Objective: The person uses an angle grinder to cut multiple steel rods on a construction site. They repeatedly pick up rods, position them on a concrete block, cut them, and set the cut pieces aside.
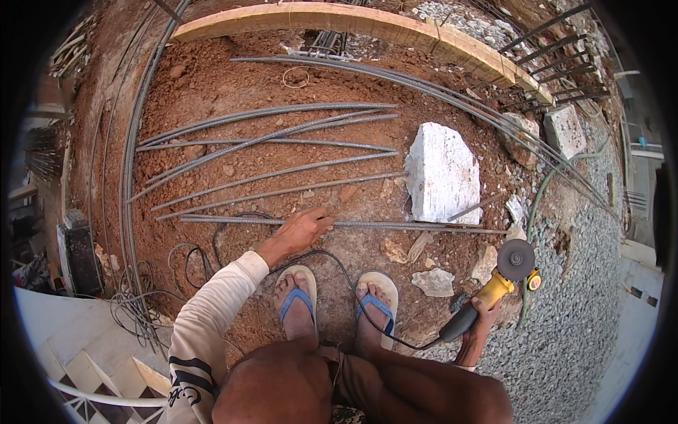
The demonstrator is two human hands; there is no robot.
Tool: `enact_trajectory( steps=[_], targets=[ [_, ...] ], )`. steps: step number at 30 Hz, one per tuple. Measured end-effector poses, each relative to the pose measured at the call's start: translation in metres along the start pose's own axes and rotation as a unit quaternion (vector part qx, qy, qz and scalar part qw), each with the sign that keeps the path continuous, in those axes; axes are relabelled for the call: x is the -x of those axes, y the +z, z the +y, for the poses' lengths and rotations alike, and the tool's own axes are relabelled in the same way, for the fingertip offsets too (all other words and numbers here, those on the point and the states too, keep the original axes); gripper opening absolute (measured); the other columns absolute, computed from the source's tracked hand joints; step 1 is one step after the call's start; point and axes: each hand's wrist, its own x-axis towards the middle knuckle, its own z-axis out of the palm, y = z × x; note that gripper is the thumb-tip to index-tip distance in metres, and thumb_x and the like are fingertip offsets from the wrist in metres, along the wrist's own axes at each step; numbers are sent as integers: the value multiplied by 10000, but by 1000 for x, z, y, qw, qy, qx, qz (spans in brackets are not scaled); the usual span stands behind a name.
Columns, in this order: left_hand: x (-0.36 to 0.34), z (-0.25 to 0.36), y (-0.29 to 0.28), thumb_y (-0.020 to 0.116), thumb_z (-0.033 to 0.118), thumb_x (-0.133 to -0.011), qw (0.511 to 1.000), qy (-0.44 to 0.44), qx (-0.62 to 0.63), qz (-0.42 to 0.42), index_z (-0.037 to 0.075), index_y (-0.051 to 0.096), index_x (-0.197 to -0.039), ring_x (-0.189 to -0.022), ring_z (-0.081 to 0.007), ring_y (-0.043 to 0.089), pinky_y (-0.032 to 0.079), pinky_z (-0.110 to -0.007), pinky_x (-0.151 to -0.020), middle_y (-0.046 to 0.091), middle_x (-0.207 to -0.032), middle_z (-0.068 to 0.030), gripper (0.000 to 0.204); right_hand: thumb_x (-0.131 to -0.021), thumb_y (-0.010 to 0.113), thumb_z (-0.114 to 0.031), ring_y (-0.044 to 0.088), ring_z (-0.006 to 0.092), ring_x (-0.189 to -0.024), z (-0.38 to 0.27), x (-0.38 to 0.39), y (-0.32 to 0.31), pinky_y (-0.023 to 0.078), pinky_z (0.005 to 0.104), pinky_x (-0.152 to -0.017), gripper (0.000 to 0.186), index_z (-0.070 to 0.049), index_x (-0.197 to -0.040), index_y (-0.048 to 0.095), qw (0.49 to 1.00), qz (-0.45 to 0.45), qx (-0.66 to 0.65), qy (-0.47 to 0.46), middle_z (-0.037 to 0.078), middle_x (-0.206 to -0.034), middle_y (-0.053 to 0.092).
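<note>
My left hand (302, 231) is closed over a long steel rebar (402, 225) lying crosswise just beyond my feet. The rebar's right part runs past the front of a large white-faced stone block (443, 173), out to near the grinder. My right hand (486, 316) grips a yellow and black angle grinder (494, 288) by its body, low on the right. Its dark cutting disc (516, 259) faces up, close to the rebar's right end but apart from it. Whether the disc is spinning I cannot tell. A black cord (344, 268) trails from the grinder's handle, passing over my right foot toward the left.
Several cut rebars (282, 143) lie on the red soil beyond my left hand. Longer bars (424, 83) cross behind the block. A timber beam (353, 18) spans the far side. Gravel (572, 283) covers the right; tangled wire (138, 297) lies left. Loose stones (433, 283) sit near my right sandal.
</note>
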Motion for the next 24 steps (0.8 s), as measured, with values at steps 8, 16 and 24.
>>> enact_trajectory(
  steps=[8, 16, 24],
  targets=[
    [-4, 3, -9, 739, 156, -1028, 999, 0, -39, -30, 51, 746, -1292, -972, -394, 730, 584, -511, -810, 735, -1083, -161, 285, -802, 825, -36, 736, 250, -728, -4, 2, 3, 637, 394, -664, 549, -33, -1281, 555, 1000, 8, 12, 16, 108, -971, 700],
    [24, 9, -28, 680, 217, -1081, 994, -57, 6, -94, 65, 737, -1380, -1029, -479, 753, 622, -551, -893, 758, -1264, -259, 340, -781, 841, -20, 734, 230, -784, -1, 3, -2, 635, 377, -700, 616, -51, -1334, 569, 999, 2, 21, 30, 109, -1020, 708],
    [58, 37, -64, 739, 116, -1022, 996, -67, 35, -37, 38, 764, -1321, -917, -470, 738, 601, -519, -787, 747, -1039, -234, 311, -780, 823, -81, 733, 247, -716, -2, 8, 8, 638, 392, -661, 517, -3, -1232, 583, 1000, 13, 2, 0, 123, -941, 711]
  ],
)
